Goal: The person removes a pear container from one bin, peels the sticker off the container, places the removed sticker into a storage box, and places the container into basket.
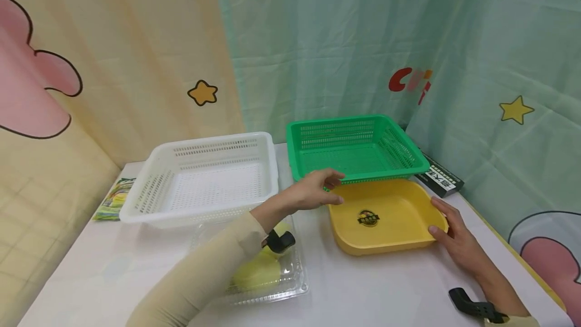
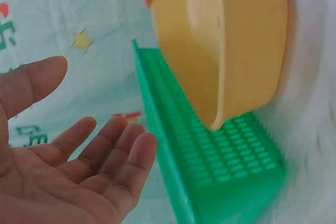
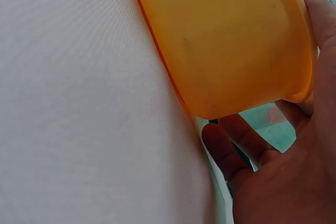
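Observation:
A yellow plastic tray [image 1: 399, 216] with a round dark logo sits at the right of the table, in front of a green slotted basket [image 1: 345, 155]. My right hand [image 1: 463, 238] grips the tray's right rim, thumb near the front corner; the right wrist view shows its fingers [image 3: 223, 150] by the tray wall [image 3: 236, 51]. Above the tray's back left corner my left hand [image 1: 315, 189] hovers with loosely bent fingers. In the left wrist view that hand [image 2: 84, 166] holds nothing and stands apart from the tray [image 2: 252, 40] and the green basket [image 2: 210, 156].
A white slotted basket [image 1: 218, 180] stands at the back left, over a colourful packet [image 1: 113, 201]. Beneath my left forearm lies a clear plastic box [image 1: 290, 286] with yellow-green contents. A black box [image 1: 438, 175] lies behind the tray at right. Printed curtains [image 1: 317, 49] hang behind the table.

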Demonstrator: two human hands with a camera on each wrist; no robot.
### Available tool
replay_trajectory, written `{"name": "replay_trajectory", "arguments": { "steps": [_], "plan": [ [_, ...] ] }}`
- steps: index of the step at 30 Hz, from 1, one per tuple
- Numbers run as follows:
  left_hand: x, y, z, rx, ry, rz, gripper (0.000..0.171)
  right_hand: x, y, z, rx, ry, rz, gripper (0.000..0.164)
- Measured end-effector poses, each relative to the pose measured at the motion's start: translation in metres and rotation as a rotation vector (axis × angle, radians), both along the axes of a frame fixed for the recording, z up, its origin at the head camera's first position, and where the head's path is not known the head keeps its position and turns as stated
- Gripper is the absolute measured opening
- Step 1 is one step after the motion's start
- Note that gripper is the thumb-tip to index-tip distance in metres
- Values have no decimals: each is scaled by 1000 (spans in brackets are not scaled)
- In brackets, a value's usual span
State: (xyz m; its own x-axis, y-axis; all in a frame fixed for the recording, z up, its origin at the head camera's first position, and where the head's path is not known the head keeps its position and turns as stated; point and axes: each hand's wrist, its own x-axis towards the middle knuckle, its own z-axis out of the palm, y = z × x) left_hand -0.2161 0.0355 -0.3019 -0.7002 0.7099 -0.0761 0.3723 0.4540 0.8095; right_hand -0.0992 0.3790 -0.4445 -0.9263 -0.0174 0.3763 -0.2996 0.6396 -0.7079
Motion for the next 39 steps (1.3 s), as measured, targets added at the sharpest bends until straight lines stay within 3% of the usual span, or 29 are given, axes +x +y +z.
{"name": "replay_trajectory", "arguments": {
  "steps": [7, 13, 23, 28, 39],
  "plan": [
    [-4, -44, 12, 82, -23, 102, 53, 0, 1, 0, 21, -2, -12, 62],
    [-1, -78, 15, 132, -15, 157, 53, -1, 3, -1, 25, -1, -19, 62],
    [14, -123, 4, 157, -15, 264, 52, 0, 0, 3, 72, -20, -75, 62],
    [19, -142, -3, 177, -13, 306, 52, 0, -2, 9, 82, 25, -101, 64],
    [35, -174, -14, 200, 55, 401, 49, -6, -22, 30, 64, 138, -66, 69]
  ]
}}
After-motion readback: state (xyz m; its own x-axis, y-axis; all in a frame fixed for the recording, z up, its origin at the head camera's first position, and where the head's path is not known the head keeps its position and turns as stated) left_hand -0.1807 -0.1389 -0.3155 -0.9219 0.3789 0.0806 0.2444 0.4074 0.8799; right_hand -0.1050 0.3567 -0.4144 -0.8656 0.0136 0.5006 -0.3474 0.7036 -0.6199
